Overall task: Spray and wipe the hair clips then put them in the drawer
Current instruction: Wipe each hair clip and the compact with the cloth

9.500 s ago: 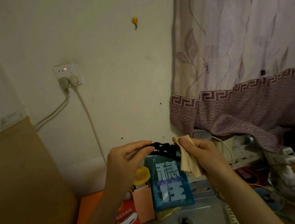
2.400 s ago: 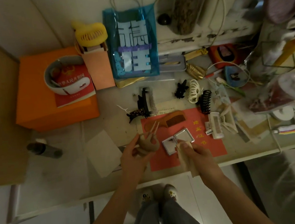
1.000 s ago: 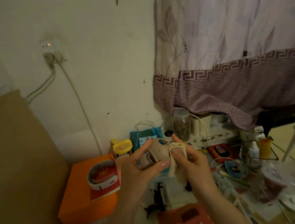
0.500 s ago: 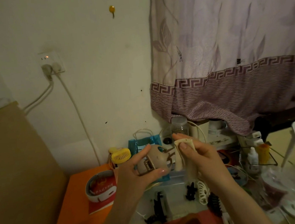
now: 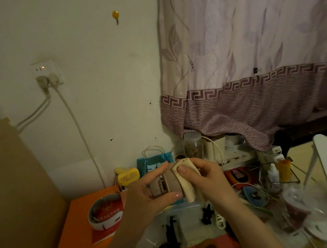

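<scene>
dim room, cream wall and a mauve curtain (image 5: pixel 252 51) behind a cluttered desk (image 5: pixel 191 209). left hand (image 5: pixel 146 194) grasps a beige hair clip (image 5: pixel 165 183) between thumb and fingers, held up in the air above the desk's far side. right hand (image 5: pixel 204 176) pinches a folded cloth (image 5: pixel 184 185) against the clip's right end, thumb on top. clip's long axis looks roughly left to right, spring hinge facing the camera; teeth direction can't tell, hidden by the hands. risks, as a guess: damp smooth plastic slipping from the left fingers down into the clutter, cloth snagging on the spring, or rubbing pressure popping the clip open. other clips (image 5: pixel 207 214) lie on the desk below, not yet wiped.
</scene>
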The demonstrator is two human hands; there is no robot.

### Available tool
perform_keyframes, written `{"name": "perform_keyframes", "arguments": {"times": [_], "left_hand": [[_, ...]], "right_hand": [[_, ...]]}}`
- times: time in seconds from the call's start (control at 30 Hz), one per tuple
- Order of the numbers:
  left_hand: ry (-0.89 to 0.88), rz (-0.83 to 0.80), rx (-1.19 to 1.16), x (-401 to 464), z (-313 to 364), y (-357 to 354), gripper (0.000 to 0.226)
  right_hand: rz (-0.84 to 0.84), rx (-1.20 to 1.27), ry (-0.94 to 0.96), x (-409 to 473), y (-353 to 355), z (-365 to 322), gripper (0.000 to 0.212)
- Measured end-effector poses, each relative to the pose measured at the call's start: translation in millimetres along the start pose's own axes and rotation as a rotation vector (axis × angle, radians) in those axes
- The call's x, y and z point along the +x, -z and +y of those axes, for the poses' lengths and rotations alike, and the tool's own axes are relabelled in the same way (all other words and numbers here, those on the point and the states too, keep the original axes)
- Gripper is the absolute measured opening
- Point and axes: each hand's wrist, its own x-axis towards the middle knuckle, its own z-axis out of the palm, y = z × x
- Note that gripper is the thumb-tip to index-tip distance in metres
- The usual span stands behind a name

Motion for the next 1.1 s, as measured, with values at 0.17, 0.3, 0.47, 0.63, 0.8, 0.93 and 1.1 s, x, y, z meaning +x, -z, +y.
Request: {"name": "perform_keyframes", "arguments": {"times": [0.17, 0.3, 0.47, 0.63, 0.8, 0.93, 1.1], "left_hand": [[-0.041, 0.01, 0.023, 2.5, 3.7, 1.8, 0.066], [-0.051, 0.016, 0.054, 5.6, 5.2, 2.4, 0.066], [-0.015, 0.007, 0.047, 7.2, 5.8, 2.1, 0.058], [0.077, 0.023, -0.05, 7.9, 7.1, 0.4, 0.043], [0.125, 0.017, -0.114, 6.3, 11.8, 0.2, 0.044], [0.146, 0.012, -0.156, 5.0, 12.6, 0.5, 0.044], [0.105, -0.024, -0.128, 2.6, 16.2, 3.0, 0.049]], "right_hand": [[0.011, 0.016, 0.022, 1.6, 3.3, -1.3, 0.02], [0.044, 0.027, 0.054, 2.8, 3.8, -1.6, 0.029], [0.094, 0.054, 0.069, 2.6, 3.1, -0.4, 0.014], [0.14, 0.027, 0.082, 1.3, 1.4, -0.6, 0.01], [0.181, 0.036, 0.031, 0.3, 3.1, -0.5, 0.007], [0.213, 0.014, -0.001, -0.2, 6.6, 1.5, 0.006], [0.231, -0.018, -0.05, -1.7, 16.2, 2.4, 0.005]]}}
